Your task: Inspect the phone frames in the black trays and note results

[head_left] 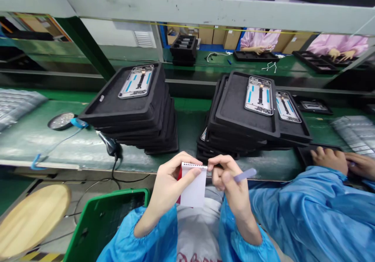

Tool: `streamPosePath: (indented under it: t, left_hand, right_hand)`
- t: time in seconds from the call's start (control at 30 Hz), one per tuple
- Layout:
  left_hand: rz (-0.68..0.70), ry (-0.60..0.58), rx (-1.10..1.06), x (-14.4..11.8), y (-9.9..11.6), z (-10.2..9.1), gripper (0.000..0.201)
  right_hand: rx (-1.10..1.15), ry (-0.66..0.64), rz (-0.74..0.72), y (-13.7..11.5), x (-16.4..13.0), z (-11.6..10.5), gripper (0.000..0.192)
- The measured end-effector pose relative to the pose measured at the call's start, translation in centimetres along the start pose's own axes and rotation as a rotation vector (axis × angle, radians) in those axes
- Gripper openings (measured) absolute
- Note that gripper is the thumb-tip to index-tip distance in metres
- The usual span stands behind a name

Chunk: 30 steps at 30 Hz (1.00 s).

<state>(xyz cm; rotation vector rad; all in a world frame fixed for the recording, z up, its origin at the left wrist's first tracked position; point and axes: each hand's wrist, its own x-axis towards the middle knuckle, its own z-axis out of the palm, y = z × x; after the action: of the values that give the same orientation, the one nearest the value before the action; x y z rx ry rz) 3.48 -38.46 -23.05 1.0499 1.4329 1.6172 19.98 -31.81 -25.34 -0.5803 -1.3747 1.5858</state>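
My left hand (pixel 172 184) grips a small white notepad (pixel 193 193), thumb across its upper part. Dark perforations run along the pad's top edge, and a red cover shows at its left side. To the right, my right hand (pixel 233 184) is closed around a light purple stick-like thing (pixel 245 175), perhaps a pen, which pokes out past the fingers. The fingertips of this hand are close to the pad's upper right corner; whether they touch it I cannot tell.
Stacked black trays (pixel 131 109) stand on the green bench, one opened phone body (pixel 137 81) on top. A second stack (pixel 234 109) is right of it. A green crate (pixel 102 223) and wooden stool (pixel 35 219) are lower left. A co-worker's blue sleeve (pixel 301 203) is close at right.
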Motion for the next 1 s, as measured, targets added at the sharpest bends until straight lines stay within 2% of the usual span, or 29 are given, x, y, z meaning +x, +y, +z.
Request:
streamPosePath:
  t: [0.07,0.23,0.3,0.37,0.5,0.67,0.77,0.9,1.0]
  left_hand:
    - [-0.070,0.012,-0.007,-0.1,-0.2,-0.2,0.014]
    - [-0.325,-0.010,-0.168,-0.6,-0.7,-0.3,0.041]
    - [-0.361,-0.018,-0.203,-0.6,-0.7,-0.4,0.047]
    - [-0.383,-0.016,-0.195,-0.7,-0.8,-0.6,0.046]
    - [-0.294,-0.019,-0.078,-0.8,-1.2,-1.0,0.034]
    - [-0.181,-0.003,0.004,-1.2,-1.0,-1.1,0.015]
    - [-0.139,0.001,0.056,-1.3,-0.6,-1.2,0.011]
    - [-0.082,-0.006,0.108,-1.6,-0.1,-1.2,0.011]
    - [-0.108,-0.012,0.116,-2.0,0.7,-1.0,0.011]
  right_hand:
    - [0.041,0.046,-0.032,-0.2,0.0,-0.2,0.049]
    - [-0.217,0.224,-0.164,-1.1,0.2,-0.8,0.070]
    - [-0.203,0.233,-0.133,-1.3,0.3,-1.1,0.072]
    - [-0.110,0.184,-0.060,-1.4,0.4,-1.4,0.068]
    - [0.070,0.075,0.054,-1.5,0.5,-1.6,0.053]
    - [0.130,0.005,0.052,-1.3,-0.2,-1.6,0.037]
    - [0.095,0.018,-0.005,-1.3,-0.7,-1.4,0.026]
    - [-0.014,0.034,-0.150,-1.6,-1.0,-1.2,0.024]
    - [-0.122,0.040,-0.281,-1.9,-1.0,-1.0,0.013]
